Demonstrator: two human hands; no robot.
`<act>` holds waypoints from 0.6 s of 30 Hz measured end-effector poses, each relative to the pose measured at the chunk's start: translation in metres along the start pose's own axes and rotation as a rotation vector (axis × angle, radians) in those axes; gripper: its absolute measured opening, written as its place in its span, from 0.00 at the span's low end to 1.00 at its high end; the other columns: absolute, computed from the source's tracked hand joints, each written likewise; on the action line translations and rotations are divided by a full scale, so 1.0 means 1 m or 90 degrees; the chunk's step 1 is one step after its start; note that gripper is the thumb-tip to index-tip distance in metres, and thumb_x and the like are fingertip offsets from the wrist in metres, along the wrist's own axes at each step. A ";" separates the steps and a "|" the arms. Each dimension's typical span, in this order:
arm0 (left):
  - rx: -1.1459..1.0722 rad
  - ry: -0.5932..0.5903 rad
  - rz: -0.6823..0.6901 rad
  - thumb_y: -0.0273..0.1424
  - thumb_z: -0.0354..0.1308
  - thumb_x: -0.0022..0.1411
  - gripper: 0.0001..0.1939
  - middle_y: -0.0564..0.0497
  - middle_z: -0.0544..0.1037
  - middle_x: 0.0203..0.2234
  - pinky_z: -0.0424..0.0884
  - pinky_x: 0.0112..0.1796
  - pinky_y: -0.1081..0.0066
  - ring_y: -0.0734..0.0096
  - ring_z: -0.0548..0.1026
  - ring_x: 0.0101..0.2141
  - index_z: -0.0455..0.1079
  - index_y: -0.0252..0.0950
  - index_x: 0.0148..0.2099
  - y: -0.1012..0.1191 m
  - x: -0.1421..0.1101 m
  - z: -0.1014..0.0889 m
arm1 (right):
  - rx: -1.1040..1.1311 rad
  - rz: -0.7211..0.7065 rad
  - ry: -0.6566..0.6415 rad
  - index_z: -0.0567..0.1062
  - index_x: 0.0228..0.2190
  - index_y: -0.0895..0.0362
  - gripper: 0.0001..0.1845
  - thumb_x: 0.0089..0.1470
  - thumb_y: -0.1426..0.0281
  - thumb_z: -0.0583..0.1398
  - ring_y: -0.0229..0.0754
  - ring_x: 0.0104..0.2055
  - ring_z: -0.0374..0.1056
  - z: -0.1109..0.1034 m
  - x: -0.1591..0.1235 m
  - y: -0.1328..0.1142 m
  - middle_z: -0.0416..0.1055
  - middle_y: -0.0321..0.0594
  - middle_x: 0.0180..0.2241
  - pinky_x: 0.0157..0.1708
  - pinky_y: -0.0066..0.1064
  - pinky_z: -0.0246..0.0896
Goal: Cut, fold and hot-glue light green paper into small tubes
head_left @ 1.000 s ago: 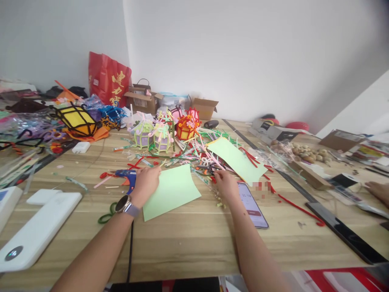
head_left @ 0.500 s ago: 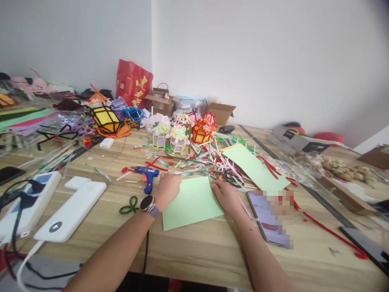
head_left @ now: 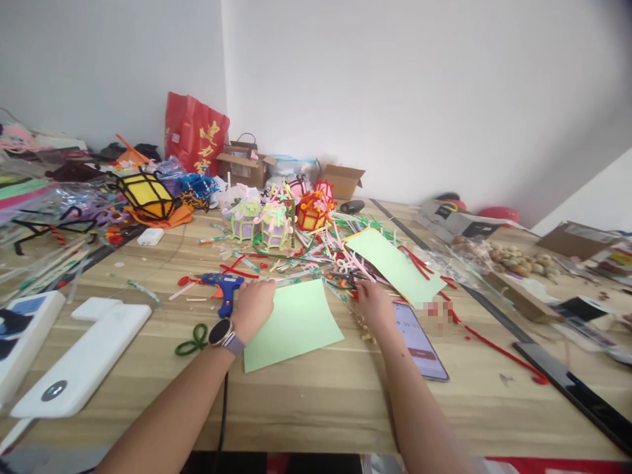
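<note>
A light green sheet of paper [head_left: 293, 329] lies on the table between my hands. My left hand [head_left: 254, 306], with a watch at the wrist, is closed at the sheet's upper left edge. My right hand [head_left: 374, 306] is off the paper, its fingers curled at the dark handles of a pair of scissors [head_left: 351, 276] among scraps; the fingers partly hide them. A blue glue gun [head_left: 224, 289] rests just left of my left hand. Near that wrist lies a dark green pipe-cleaner loop [head_left: 192, 340].
Several small pipe-cleaner lanterns [head_left: 274, 227] stand behind the scraps. Another green sheet [head_left: 395, 266] lies beyond my right hand, and a phone [head_left: 422, 349] beside that forearm. A white power bank [head_left: 81, 362] and a power strip [head_left: 29, 329] sit at left.
My right hand has left the paper's right edge and moved to the scissors. The left hand stays at the sheet. The view has turned slightly to the right.
</note>
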State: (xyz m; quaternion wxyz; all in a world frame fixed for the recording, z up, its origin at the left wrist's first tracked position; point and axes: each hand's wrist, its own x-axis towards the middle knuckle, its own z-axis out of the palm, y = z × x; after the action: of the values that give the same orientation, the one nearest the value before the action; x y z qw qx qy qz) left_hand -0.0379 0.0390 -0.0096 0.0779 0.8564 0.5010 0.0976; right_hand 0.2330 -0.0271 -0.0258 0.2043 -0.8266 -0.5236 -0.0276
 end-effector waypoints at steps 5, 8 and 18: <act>-0.096 0.010 -0.019 0.23 0.44 0.65 0.13 0.40 0.79 0.38 0.66 0.39 0.66 0.58 0.77 0.42 0.70 0.35 0.41 -0.008 0.011 0.006 | -0.034 0.025 -0.010 0.77 0.47 0.62 0.21 0.60 0.77 0.48 0.50 0.47 0.73 -0.009 0.010 0.008 0.77 0.53 0.45 0.44 0.34 0.62; -0.183 0.028 -0.045 0.26 0.44 0.65 0.12 0.41 0.79 0.38 0.64 0.38 0.67 0.59 0.76 0.40 0.69 0.35 0.40 -0.009 0.017 0.009 | -0.047 0.005 -0.038 0.77 0.48 0.61 0.23 0.56 0.81 0.50 0.49 0.48 0.72 -0.010 0.020 0.008 0.77 0.52 0.45 0.45 0.32 0.61; -0.582 0.104 -0.191 0.32 0.47 0.58 0.11 0.48 0.78 0.30 0.64 0.30 0.72 0.65 0.74 0.32 0.69 0.34 0.34 -0.015 0.024 0.012 | -0.045 -0.113 -0.117 0.71 0.55 0.55 0.37 0.44 0.89 0.54 0.48 0.48 0.71 0.008 0.051 0.013 0.74 0.50 0.49 0.42 0.30 0.60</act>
State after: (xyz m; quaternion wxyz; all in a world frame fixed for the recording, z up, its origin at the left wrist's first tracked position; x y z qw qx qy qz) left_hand -0.0366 0.0668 -0.0228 0.4194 0.6427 0.5291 0.3621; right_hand 0.2657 0.0148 -0.0241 0.1233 -0.7827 -0.6099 0.0119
